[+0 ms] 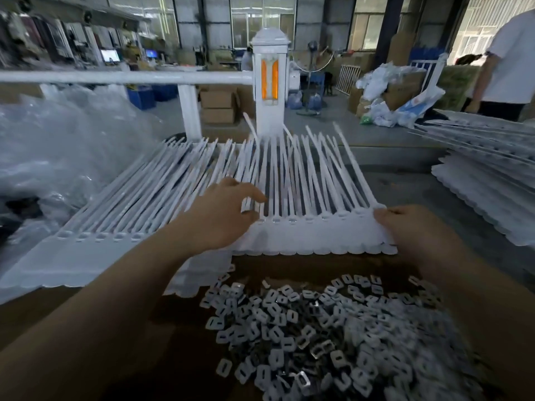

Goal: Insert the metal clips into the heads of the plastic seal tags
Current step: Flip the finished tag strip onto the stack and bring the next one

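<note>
Dim daylight from rear windows; soft blur, edges warped

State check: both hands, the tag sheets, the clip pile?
left hand: fingers resting on the tag straps, nothing gripped
right hand: pinches the right edge of the front tag sheet
side stack of tag sheets: untouched
metal clips: loose pile, untouched
</note>
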A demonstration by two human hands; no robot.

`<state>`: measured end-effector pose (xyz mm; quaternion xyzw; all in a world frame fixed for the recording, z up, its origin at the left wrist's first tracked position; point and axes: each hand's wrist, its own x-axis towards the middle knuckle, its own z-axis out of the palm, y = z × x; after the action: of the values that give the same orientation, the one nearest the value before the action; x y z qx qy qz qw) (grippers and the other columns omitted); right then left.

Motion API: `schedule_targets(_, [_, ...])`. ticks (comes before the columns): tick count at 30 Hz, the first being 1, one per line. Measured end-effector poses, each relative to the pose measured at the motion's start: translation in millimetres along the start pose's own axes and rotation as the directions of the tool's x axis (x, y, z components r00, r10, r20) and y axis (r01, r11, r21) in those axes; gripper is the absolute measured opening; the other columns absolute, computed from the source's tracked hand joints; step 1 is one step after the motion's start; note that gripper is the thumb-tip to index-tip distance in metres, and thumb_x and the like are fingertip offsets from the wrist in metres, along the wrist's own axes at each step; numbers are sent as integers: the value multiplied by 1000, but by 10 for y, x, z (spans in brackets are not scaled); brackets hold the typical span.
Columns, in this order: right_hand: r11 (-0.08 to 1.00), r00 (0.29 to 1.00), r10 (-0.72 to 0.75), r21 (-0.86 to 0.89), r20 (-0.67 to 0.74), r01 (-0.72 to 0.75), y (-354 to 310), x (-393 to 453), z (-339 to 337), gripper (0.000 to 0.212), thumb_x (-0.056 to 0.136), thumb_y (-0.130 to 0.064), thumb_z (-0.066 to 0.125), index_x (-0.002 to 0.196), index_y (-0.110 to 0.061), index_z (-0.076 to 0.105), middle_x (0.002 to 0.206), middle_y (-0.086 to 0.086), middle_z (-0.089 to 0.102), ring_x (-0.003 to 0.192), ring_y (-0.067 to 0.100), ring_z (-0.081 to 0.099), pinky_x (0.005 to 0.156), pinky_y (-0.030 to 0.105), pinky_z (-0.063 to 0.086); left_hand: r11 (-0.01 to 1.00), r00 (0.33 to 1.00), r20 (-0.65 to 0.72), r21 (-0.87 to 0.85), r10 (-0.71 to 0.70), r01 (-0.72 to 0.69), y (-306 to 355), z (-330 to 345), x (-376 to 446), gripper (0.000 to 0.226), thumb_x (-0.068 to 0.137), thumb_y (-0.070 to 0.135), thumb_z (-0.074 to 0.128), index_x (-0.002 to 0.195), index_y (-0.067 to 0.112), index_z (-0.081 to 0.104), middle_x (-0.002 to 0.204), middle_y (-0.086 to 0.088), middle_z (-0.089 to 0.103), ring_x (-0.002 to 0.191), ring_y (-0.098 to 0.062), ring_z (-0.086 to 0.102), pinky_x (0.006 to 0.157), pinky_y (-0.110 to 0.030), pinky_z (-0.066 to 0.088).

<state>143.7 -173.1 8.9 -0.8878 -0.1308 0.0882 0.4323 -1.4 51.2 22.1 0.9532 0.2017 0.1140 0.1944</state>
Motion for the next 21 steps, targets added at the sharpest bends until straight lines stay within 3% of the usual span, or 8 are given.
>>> schedule_targets(4, [997,998,55,-44,-19,-56,51,107,-5,43,99,-26,50,107,15,62,106,33,62,96,45,61,77,44,47,997,984,162,30,-71,67,-110,28,19,33,99,27,53,131,36,53,141,-3,39,130,-26,39,108,-44,36])
schedule_targets(6, [995,998,56,-84,-30,-59,81,155,0,39,98,-23,51,107,13,62,101,29,64,86,39,61,73,40,46,997,974,213,34,-74,68,-130,28,22,37,99,25,52,134,35,52,140,-3,39,128,-25,40,106,-41,37])
schedule_targets(9, [974,997,25,-224,-69,-40,116,184,-22,33,96,-21,49,87,6,63,71,15,53,63,25,48,57,32,33,999,967,253,17,-35,32,-130,15,16,40,98,24,54,137,32,51,141,0,39,128,-22,41,108,-43,38])
schedule_targets(12, [933,996,-30,-361,-87,-3,158,178,-25,31,95,-17,46,66,-6,48,68,12,49,61,23,48,56,30,33,1000,966,258,13,13,-17,-136,8,11,42,98,23,56,138,31,52,142,5,43,128,-17,43,108,-42,37])
schedule_targets(17, [922,991,-58,-388,-124,6,159,199,-21,31,94,-19,43,66,-7,45,64,9,45,58,22,43,53,30,31,987,961,258,-151,96,-58,-169,39,38,40,96,17,60,132,32,57,139,11,50,116,-3,47,81,-13,36])
schedule_targets(18, [927,991,-71,-374,-112,24,156,191,-25,29,94,-20,45,68,-8,48,67,7,49,60,20,45,54,29,34,981,965,241,-182,105,-61,-172,47,47,39,96,16,60,131,33,57,138,12,51,117,-3,47,81,-13,36])
schedule_targets(20, [926,995,-56,-376,-78,23,134,184,-36,8,93,-14,52,92,-7,56,91,8,59,77,19,54,66,30,44,966,976,191,-253,105,-55,-182,53,63,39,96,17,60,130,36,57,137,12,52,121,-7,48,85,-18,38])
schedule_targets(21, [926,992,-71,-377,-105,26,124,190,-38,12,93,-9,53,104,-6,55,103,10,60,88,20,57,73,29,45,959,979,177,-280,100,-47,-189,49,67,40,95,22,62,131,38,55,137,14,50,123,-8,47,85,-20,38])
